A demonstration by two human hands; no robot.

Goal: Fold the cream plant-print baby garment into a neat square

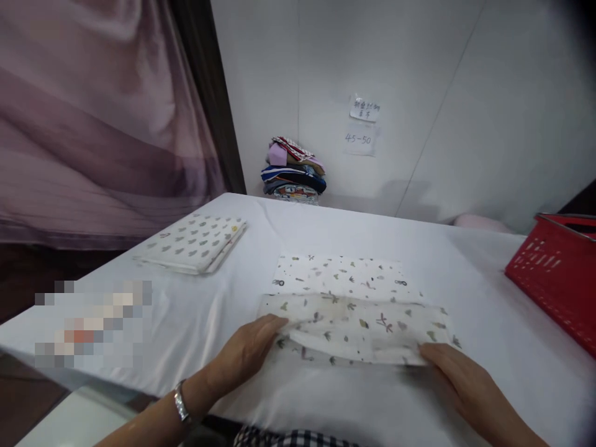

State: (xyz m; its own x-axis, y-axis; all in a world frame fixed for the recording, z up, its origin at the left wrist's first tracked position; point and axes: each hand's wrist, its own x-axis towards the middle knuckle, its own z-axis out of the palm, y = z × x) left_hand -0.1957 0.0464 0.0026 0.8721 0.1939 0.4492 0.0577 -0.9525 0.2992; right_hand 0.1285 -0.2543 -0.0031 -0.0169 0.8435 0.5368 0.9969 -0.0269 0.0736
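Observation:
A thin white cloth printed with small green, grey and brown motifs lies in front of me, partly folded over itself with its near edge raised. My left hand grips the near left part of this edge, thumb and fingers pressed together on the fabric. At the near right corner, my right hand pinches the same edge, its fingertips partly hidden by the cloth. Farther left on the table, a folded white cloth with grey prints lies flat, touched by neither hand.
The table has a white cover. A red plastic basket stands at its right edge. Folded fabrics are stacked behind the far edge, near a wall with paper notes. A pink curtain hangs at left; a blurred patch covers something.

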